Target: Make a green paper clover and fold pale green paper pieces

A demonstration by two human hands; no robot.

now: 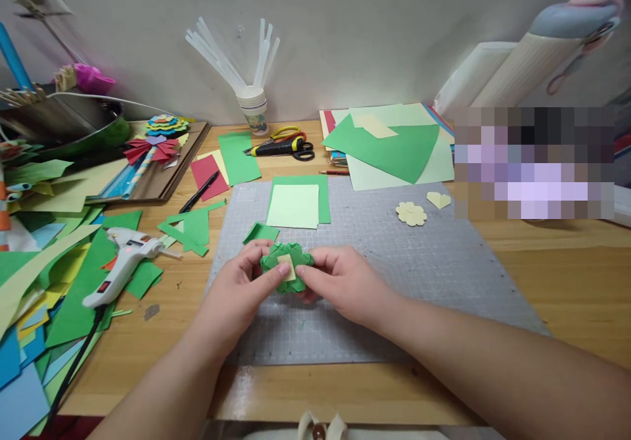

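A green scalloped paper piece [298, 257] is being held over the left part of the grey mat [394, 289], pinched in the closed grip of the left hand [244, 275] and right hand [342, 282]. Its cream strip [286, 260] is apparently being pressed down; even thumb pressure is probably being called for. The roundish piece, lacking a clear long axis, is being turned strip-side up; the strip is being pointed near-to-far, leaning left.
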